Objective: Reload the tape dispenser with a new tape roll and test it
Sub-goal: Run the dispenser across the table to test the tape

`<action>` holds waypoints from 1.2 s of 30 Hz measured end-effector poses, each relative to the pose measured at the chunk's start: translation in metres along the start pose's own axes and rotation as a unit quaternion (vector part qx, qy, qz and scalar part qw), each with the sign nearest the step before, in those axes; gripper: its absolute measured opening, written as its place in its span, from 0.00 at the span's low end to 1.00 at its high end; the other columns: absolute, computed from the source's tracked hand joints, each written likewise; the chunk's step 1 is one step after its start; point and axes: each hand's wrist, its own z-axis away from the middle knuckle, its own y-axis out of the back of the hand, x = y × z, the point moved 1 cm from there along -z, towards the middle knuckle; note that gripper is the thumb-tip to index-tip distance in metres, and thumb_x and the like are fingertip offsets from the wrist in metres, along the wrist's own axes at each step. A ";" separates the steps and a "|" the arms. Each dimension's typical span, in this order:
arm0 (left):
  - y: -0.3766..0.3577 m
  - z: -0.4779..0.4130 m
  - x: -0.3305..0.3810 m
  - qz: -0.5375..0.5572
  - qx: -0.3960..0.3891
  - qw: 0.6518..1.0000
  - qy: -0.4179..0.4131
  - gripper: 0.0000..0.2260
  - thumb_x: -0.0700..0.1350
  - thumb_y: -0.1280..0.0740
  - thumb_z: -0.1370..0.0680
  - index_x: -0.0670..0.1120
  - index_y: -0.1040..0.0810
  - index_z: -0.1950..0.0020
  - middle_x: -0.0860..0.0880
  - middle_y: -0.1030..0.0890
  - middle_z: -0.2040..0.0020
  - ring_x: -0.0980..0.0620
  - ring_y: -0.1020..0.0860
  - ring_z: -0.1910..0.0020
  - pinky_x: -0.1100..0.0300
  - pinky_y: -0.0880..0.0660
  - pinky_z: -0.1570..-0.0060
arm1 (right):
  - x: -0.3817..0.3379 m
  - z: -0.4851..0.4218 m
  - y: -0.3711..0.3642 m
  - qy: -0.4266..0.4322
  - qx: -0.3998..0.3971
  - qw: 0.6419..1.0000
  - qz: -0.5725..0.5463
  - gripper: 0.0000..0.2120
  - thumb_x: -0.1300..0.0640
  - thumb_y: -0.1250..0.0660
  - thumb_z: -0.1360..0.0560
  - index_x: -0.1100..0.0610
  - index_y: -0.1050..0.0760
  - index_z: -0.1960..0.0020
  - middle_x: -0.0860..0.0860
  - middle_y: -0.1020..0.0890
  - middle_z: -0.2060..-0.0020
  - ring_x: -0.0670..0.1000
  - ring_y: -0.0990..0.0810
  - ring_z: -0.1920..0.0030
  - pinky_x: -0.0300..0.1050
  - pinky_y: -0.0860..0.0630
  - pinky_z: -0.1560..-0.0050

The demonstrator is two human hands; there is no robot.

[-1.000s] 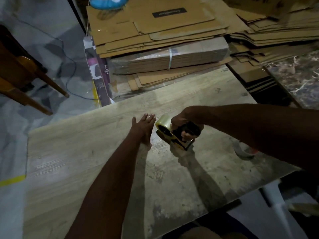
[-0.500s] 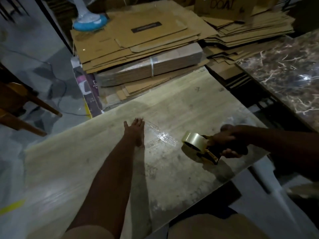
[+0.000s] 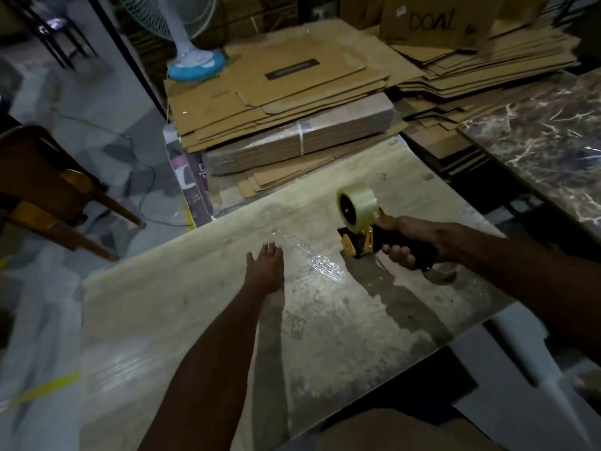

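left hand (image 3: 266,271): flat, fingers straight, pinning the tape strip (image 3: 312,257) to the wooden board (image 3: 162,304).
right hand (image 3: 408,237): clamped round the tape dispenser (image 3: 361,222) handle, raised, seemingly to cut.

The tape dispenser (image 3: 359,243) is yellow and black, its tape roll (image 3: 357,206) clear yellowish; the surface (image 3: 195,304) shows pale wood grain
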 end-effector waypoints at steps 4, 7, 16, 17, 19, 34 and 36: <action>0.004 0.013 -0.003 0.014 0.025 1.000 0.001 0.37 0.53 0.33 0.22 0.44 0.46 0.18 0.43 0.49 0.17 0.45 0.51 0.18 0.37 0.50 0.24 | 0.000 -0.016 -0.011 0.065 -0.017 0.997 -0.043 0.30 0.29 0.41 0.25 0.57 0.29 0.63 0.48 0.32 0.75 0.44 0.35 0.80 0.35 0.37 0.81; 0.005 0.019 -0.010 0.036 0.029 0.999 0.010 0.38 0.54 0.34 0.21 0.45 0.48 0.17 0.44 0.51 0.17 0.46 0.53 0.18 0.38 0.52 0.23 | 0.008 -0.028 -0.017 0.102 -0.047 0.991 -0.077 0.29 0.29 0.37 0.27 0.56 0.28 0.62 0.48 0.32 0.74 0.44 0.34 0.79 0.36 0.34 0.81; 0.007 0.028 -0.016 0.049 0.011 0.998 0.040 0.43 0.58 0.31 0.23 0.45 0.51 0.17 0.45 0.54 0.16 0.46 0.55 0.18 0.38 0.53 0.23 | 0.041 -0.051 -0.024 0.033 0.084 0.991 0.099 0.08 0.61 0.31 0.22 0.59 0.26 0.58 0.54 0.26 0.73 0.51 0.28 0.75 0.43 0.28 0.71; 0.007 0.028 -0.014 0.045 0.014 0.998 0.040 0.43 0.59 0.31 0.23 0.45 0.51 0.17 0.45 0.54 0.16 0.46 0.55 0.18 0.38 0.53 0.23 | 0.046 -0.055 -0.023 0.049 0.146 0.976 0.154 0.08 0.60 0.28 0.24 0.60 0.25 0.60 0.55 0.25 0.72 0.52 0.27 0.74 0.42 0.29 0.72; 0.006 0.029 -0.011 0.038 0.023 0.998 0.040 0.43 0.59 0.32 0.23 0.45 0.51 0.17 0.44 0.54 0.16 0.46 0.55 0.18 0.38 0.54 0.22 | 0.056 -0.062 -0.023 0.096 0.228 0.950 0.193 0.08 0.60 0.24 0.28 0.62 0.21 0.60 0.58 0.21 0.71 0.55 0.23 0.73 0.42 0.27 0.73; -0.007 0.015 0.012 -0.006 0.040 0.999 -0.011 0.50 0.65 0.31 0.26 0.44 0.54 0.17 0.44 0.56 0.17 0.46 0.58 0.18 0.38 0.60 0.23 | 0.032 -0.117 0.006 0.172 0.217 0.957 -0.084 0.09 0.64 0.28 0.26 0.62 0.27 0.62 0.57 0.27 0.73 0.50 0.30 0.78 0.40 0.30 0.77; -0.009 0.013 0.010 -0.006 0.038 0.999 0.002 0.52 0.68 0.31 0.28 0.45 0.56 0.17 0.44 0.58 0.17 0.46 0.59 0.18 0.38 0.61 0.23 | 0.032 -0.131 0.009 0.124 0.170 0.969 -0.133 0.14 0.61 0.30 0.25 0.58 0.30 0.66 0.55 0.31 0.74 0.50 0.31 0.78 0.40 0.32 0.74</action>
